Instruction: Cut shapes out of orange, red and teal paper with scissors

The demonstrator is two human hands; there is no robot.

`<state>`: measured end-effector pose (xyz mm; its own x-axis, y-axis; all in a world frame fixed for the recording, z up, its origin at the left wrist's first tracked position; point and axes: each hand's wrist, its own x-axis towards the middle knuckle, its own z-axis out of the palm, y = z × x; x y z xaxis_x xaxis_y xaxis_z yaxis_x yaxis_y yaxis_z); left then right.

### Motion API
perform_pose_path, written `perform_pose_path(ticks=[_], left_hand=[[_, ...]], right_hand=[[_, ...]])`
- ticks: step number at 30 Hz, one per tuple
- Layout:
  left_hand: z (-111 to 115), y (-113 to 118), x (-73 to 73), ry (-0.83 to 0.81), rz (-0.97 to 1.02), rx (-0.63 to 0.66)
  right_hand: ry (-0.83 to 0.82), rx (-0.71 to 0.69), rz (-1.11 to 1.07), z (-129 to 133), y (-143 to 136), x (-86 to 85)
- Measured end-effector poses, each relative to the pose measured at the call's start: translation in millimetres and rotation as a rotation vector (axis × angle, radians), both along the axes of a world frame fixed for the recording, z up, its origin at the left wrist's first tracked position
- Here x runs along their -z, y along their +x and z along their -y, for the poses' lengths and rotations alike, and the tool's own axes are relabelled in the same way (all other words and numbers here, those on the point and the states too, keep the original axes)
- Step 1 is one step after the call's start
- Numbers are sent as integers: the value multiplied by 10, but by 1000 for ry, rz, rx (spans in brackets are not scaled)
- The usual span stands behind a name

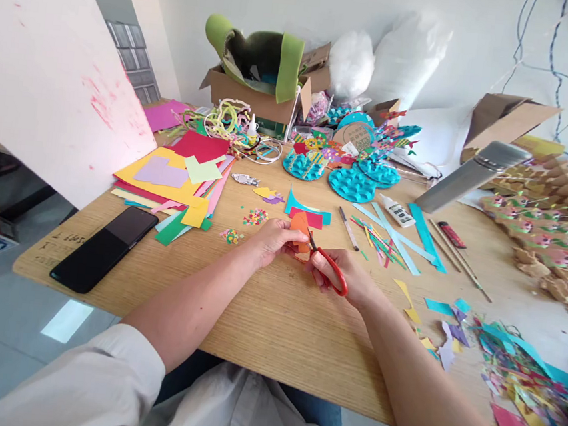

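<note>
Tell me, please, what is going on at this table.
A person is working on orange paper with red-handled scissors. The left hand holds the paper, and the right hand has the scissors, their blades at its edge. To the left lie a pile of coloured sheets and a phone; to the right, a heap of paper scraps. Small paper bits sit just beyond the left forearm.
</note>
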<state>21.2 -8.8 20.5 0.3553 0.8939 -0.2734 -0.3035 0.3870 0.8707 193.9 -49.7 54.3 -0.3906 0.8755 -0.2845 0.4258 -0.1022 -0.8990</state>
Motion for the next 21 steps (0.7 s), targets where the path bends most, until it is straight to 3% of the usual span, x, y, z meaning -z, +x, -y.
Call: perform_pose_path(ticks=[21], left_hand=[[-10, 1, 21, -9, 32, -9]], right_hand=[[-16, 21, -42, -1, 34, 40]])
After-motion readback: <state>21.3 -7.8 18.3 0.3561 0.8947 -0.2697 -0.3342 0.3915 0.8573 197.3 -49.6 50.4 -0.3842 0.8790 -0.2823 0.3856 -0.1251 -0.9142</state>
